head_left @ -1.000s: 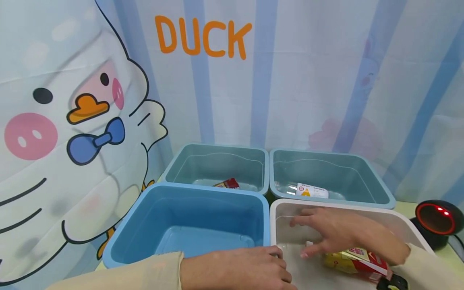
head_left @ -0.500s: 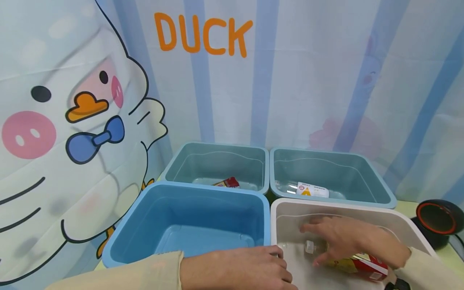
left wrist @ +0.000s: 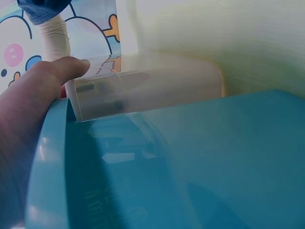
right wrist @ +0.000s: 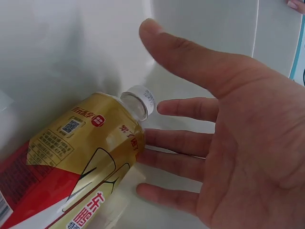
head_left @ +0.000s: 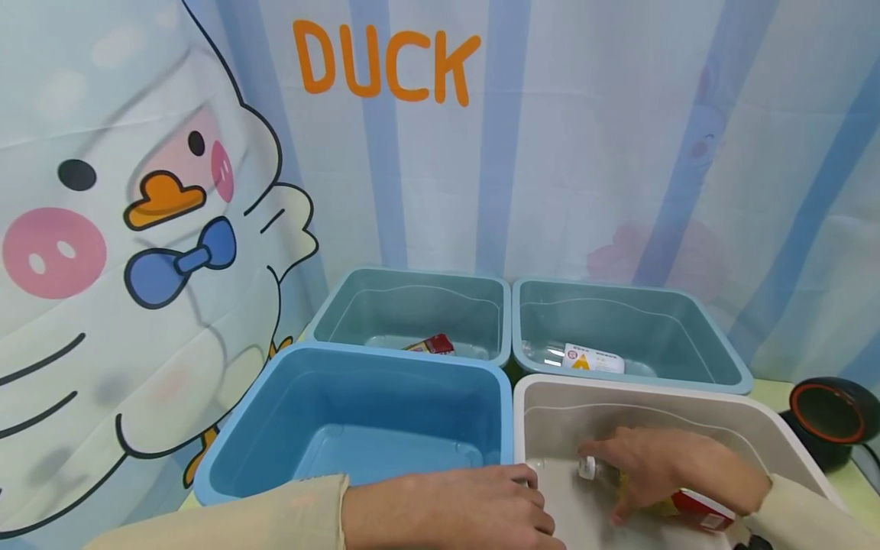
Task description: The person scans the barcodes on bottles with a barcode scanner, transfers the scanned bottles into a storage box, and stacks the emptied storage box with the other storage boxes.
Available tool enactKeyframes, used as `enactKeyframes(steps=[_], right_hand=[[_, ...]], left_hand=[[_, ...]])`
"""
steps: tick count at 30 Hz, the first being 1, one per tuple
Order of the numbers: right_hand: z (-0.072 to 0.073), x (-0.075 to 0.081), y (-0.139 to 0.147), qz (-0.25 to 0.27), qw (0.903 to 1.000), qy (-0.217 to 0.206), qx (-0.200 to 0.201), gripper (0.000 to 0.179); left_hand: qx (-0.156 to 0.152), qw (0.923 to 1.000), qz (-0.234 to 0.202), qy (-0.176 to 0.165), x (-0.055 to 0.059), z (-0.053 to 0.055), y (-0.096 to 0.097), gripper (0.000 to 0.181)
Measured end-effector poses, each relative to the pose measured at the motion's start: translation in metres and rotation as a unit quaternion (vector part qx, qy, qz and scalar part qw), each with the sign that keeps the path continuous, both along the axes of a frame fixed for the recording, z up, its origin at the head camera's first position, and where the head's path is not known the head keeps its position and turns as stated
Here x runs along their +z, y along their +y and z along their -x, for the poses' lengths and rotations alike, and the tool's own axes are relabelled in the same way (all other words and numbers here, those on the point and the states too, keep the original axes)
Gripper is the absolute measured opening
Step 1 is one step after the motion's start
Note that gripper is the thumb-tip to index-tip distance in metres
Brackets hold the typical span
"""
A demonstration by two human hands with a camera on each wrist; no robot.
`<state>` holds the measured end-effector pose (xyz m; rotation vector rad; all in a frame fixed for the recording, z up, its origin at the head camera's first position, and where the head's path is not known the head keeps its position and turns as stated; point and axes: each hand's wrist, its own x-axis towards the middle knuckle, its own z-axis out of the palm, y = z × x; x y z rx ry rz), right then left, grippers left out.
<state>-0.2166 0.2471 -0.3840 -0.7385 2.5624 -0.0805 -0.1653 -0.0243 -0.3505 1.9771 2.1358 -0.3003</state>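
In the head view, a plastic drink bottle with a gold-and-red label and white cap (head_left: 587, 467) lies in the white bin (head_left: 619, 388). My right hand (head_left: 653, 467) is over it, hiding its middle. Close up in the right wrist view, the bottle (right wrist: 86, 157) lies beside my right hand (right wrist: 243, 143). Its fingers are spread and straight, the fingertips close to the bottle's shoulder, the thumb apart. My left hand (head_left: 457, 508) rests where the blue bin (head_left: 406, 357) and white bin meet. The left wrist view shows its thumb (left wrist: 71, 69) above the rim; its other fingers are hidden there.
Two teal bins stand behind; the left one (head_left: 412, 273) holds a small red packet (head_left: 436, 344), the right one (head_left: 605, 284) a white-labelled item (head_left: 593, 360). At the far right sits a black device with a red ring (head_left: 828, 412). A printed curtain (head_left: 564, 153) hangs behind.
My right hand has moved down and slightly toward the bottle, so that its index finger is now near the cap. The left hand has stayed in place.
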Motion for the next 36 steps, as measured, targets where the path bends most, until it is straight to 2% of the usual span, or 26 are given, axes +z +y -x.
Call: enactKeyframes(steps=[15,19,23,27,30,36], right_hand=[[0.002,-0.005,0.003,0.015,0.9996,0.011,0.021,0.077],[0.004,-0.008,0.004,0.016,0.9991,0.018,0.035,0.071],[0.006,-0.011,0.005,-0.004,0.9993,0.012,0.034,0.061],[0.007,-0.012,0.005,-0.031,0.9988,0.007,0.038,0.061],[0.007,-0.011,0.006,-0.031,0.9987,0.002,0.041,0.061],[0.006,-0.014,0.008,-0.018,0.9992,-0.03,0.018,0.055]], left_hand=[[0.003,1.0,0.0,-0.002,0.0,-0.001,-0.001,0.056],[-0.001,1.0,0.0,0.007,0.0,-0.001,0.0,0.054],[-0.001,1.0,-0.002,0.007,0.0,-0.001,0.0,0.053],[0.004,1.0,-0.004,-0.001,0.0,-0.001,0.0,0.053],[0.006,1.0,-0.005,-0.005,0.0,0.0,0.0,0.055],[0.006,0.9999,-0.006,-0.012,0.0,-0.001,-0.001,0.056]])
